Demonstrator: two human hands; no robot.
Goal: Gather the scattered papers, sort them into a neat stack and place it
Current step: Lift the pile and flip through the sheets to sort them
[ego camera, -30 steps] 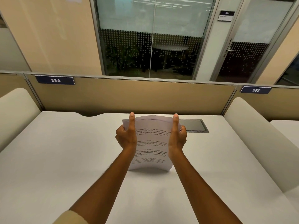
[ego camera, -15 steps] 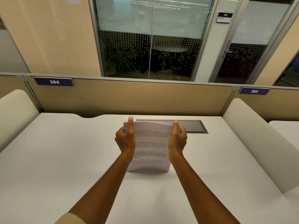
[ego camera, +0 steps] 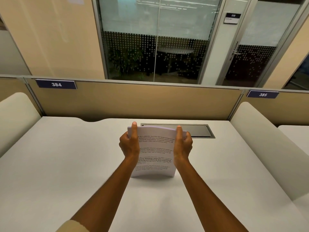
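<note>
Item: stack of papers [ego camera: 156, 153], printed sheets, stood on its lower edge at the middle of the white desk [ego camera: 66, 164], top leaning away from me toward the black cable hatch [ego camera: 194, 130] just behind it. My left hand [ego camera: 128, 144] grips the left long edge, thumb laid flat up the front sheet, fingers curled out of sight behind; my right hand [ego camera: 183, 145] does the same on the right edge — both closed on the stack. Condition: sheets bow gently forward between my palms, top and bottom edges look nearly flush. Handling, as I judge it: light, limp, slick sheet on sheet — squeeze too little and inner pages slide, too much and the bow creases. Best hold: both long edges, near mid-height. No loose sheets visible elsewhere on the desk
</note>
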